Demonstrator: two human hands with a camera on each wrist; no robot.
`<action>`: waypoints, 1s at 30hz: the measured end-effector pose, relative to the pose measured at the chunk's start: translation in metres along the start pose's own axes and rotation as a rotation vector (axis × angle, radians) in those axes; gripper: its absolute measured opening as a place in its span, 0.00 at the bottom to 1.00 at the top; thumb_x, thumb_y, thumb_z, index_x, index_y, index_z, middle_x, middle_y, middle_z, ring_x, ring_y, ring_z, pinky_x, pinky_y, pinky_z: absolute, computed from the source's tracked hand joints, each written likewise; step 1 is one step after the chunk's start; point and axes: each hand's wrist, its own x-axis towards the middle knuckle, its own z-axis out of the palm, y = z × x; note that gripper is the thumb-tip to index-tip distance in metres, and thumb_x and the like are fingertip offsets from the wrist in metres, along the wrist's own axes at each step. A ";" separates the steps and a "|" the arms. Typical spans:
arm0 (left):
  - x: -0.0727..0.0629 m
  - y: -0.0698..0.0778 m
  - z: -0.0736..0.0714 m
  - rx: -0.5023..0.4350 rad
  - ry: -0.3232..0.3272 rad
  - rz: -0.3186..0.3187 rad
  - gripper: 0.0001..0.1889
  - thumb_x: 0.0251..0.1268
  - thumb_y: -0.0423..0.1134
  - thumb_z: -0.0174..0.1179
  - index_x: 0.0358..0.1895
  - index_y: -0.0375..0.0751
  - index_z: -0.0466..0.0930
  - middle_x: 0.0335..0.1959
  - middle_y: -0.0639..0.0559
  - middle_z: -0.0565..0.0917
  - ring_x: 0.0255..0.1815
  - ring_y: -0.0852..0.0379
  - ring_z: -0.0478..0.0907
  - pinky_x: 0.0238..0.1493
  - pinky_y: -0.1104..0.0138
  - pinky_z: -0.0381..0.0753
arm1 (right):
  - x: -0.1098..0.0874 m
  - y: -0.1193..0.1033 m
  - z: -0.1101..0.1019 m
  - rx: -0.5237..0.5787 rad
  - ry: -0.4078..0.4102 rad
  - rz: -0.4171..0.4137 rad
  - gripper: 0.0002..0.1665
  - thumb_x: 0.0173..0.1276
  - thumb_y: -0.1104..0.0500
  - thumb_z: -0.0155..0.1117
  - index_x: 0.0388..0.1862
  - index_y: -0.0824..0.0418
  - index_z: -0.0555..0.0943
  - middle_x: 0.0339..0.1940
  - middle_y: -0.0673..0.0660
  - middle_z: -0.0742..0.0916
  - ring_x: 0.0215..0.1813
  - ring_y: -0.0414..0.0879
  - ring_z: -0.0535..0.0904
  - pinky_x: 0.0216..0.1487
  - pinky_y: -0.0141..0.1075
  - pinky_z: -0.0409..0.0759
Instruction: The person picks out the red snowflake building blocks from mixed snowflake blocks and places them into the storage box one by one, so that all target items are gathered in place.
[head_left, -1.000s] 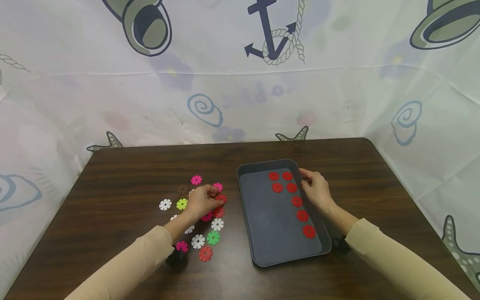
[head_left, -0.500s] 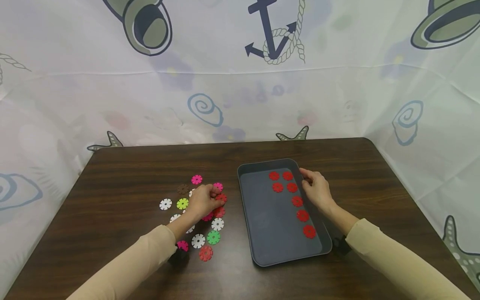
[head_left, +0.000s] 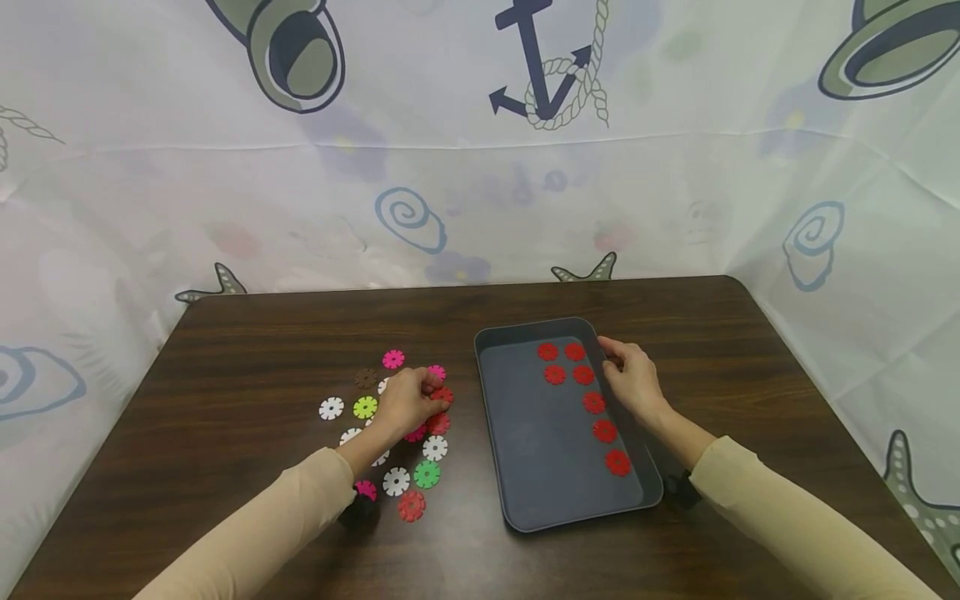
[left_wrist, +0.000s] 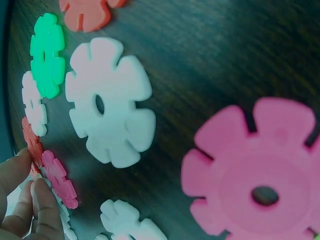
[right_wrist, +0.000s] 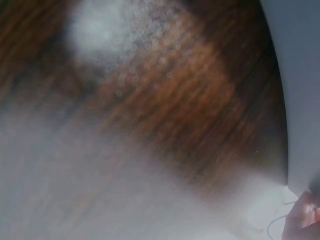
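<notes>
My left hand (head_left: 407, 404) pinches a red notched plastic disc (head_left: 442, 395) between thumb and fingers at the right of a loose group of discs. Another red disc (head_left: 438, 423) lies just in front of it. In the left wrist view the fingertips (left_wrist: 20, 162) partly hide the pinched piece. My right hand (head_left: 633, 382) grips the right rim of a dark grey tray (head_left: 547, 467) near its far corner. Several red discs (head_left: 594, 403) lie in the tray along its right side and far end. The right wrist view is mostly blurred; it shows fingers (right_wrist: 300, 215) at the tray wall.
Around my left hand lie pink (head_left: 393, 359), brown (head_left: 365, 379), yellow-green (head_left: 364, 407), white (head_left: 396, 482) and green (head_left: 427, 475) discs. A lone red disc (head_left: 411, 506) is nearest me. The dark wooden table (head_left: 247, 375) meets a printed cloth backdrop (head_left: 465, 167) at its far edge.
</notes>
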 end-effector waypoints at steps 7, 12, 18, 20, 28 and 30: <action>-0.001 0.003 0.001 -0.015 -0.002 0.003 0.14 0.49 0.34 0.70 0.39 0.32 0.81 0.34 0.43 0.84 0.34 0.52 0.80 0.40 0.58 0.80 | 0.000 0.000 0.000 0.009 -0.004 0.000 0.24 0.65 0.73 0.50 0.62 0.72 0.71 0.50 0.69 0.78 0.49 0.57 0.75 0.47 0.44 0.76; -0.002 0.005 0.002 -0.020 -0.010 -0.010 0.14 0.51 0.34 0.70 0.41 0.33 0.80 0.36 0.44 0.83 0.35 0.53 0.80 0.41 0.59 0.81 | 0.001 0.000 0.000 0.012 -0.006 -0.001 0.24 0.65 0.74 0.50 0.62 0.72 0.71 0.50 0.70 0.79 0.49 0.57 0.75 0.47 0.45 0.75; -0.002 0.007 0.003 -0.009 0.011 0.011 0.13 0.51 0.32 0.69 0.41 0.33 0.81 0.36 0.43 0.82 0.36 0.51 0.79 0.41 0.58 0.80 | 0.002 0.001 0.001 0.013 -0.004 -0.004 0.24 0.65 0.74 0.50 0.61 0.72 0.71 0.49 0.69 0.79 0.47 0.57 0.75 0.45 0.43 0.74; -0.003 0.007 0.004 -0.010 0.017 0.019 0.13 0.50 0.32 0.70 0.40 0.34 0.81 0.36 0.44 0.81 0.36 0.51 0.79 0.41 0.58 0.79 | 0.002 0.001 0.001 0.009 -0.003 -0.007 0.24 0.64 0.74 0.50 0.61 0.72 0.72 0.49 0.69 0.79 0.47 0.57 0.75 0.45 0.43 0.74; -0.003 0.007 0.006 -0.032 0.045 0.052 0.14 0.46 0.28 0.71 0.38 0.35 0.82 0.37 0.43 0.79 0.40 0.50 0.75 0.43 0.57 0.78 | 0.001 0.001 0.000 0.007 -0.003 -0.008 0.25 0.64 0.74 0.50 0.61 0.72 0.72 0.50 0.69 0.79 0.48 0.57 0.75 0.45 0.43 0.74; -0.003 0.007 0.006 -0.046 0.044 0.053 0.14 0.45 0.28 0.71 0.38 0.34 0.82 0.36 0.44 0.79 0.39 0.50 0.76 0.43 0.57 0.78 | 0.001 0.001 0.000 0.007 -0.003 -0.008 0.25 0.64 0.74 0.50 0.61 0.72 0.72 0.49 0.69 0.79 0.48 0.57 0.75 0.45 0.43 0.74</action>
